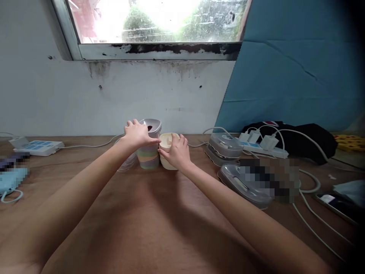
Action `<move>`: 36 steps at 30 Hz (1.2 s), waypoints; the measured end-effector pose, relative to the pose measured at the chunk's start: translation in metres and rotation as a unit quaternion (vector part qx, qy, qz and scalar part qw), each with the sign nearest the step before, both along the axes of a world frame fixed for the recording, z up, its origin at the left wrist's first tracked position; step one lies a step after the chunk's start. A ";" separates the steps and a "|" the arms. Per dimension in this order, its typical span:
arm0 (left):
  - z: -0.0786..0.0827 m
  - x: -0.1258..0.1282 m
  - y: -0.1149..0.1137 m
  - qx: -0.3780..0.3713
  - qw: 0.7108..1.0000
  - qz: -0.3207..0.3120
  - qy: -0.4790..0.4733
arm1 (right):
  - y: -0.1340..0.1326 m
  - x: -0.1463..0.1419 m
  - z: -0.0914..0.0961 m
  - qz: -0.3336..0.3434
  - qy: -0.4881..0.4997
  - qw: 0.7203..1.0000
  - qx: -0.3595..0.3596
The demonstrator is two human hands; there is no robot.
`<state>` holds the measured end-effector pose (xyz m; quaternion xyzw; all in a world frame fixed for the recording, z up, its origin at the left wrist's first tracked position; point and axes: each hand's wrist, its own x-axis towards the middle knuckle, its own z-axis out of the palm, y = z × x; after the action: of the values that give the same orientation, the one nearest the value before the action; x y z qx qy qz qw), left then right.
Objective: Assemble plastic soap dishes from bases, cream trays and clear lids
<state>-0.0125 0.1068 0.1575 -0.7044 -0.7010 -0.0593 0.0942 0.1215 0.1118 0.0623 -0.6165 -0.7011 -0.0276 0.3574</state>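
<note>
My left hand (138, 134) is at the upper left side of a stack of pastel plastic containers (148, 156), its thumb stretched across the front and its fingers bent behind. A grey, bowl-like piece (154, 125) with a dark spot inside tops the stack. Right beside it stands a cream lidded container (168, 163), gripped by my right hand (178, 151) with the thumb at its front and the fingers over the lid. Partly hidden behind my left wrist are clear plastic pieces (128, 163).
Clear grey-lidded boxes (225, 146) are stacked to the right, with another lidded box (242, 184) nearer. Power strips (42, 147) and white cables lie along the back. A phone (339, 207) rests at far right. The wall (142, 99) bounds the wooden table (137, 228).
</note>
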 end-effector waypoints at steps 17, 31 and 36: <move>-0.058 -0.005 0.002 0.228 0.953 -0.078 -0.186 | -0.001 -0.006 -0.067 -0.016 0.171 0.985 -0.002; -0.070 -0.004 0.018 0.354 0.909 -0.100 -0.197 | 0.002 0.055 -0.071 -0.065 0.185 0.980 0.030; -0.056 -0.008 0.018 0.332 0.923 -0.031 -0.194 | -0.003 0.073 -0.072 -0.076 0.177 0.981 0.030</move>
<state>-0.0204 0.1243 0.1018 -0.6289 -0.6238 -0.4265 0.1829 0.1943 0.1088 -0.0097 -0.6520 -0.5768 0.0342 0.4909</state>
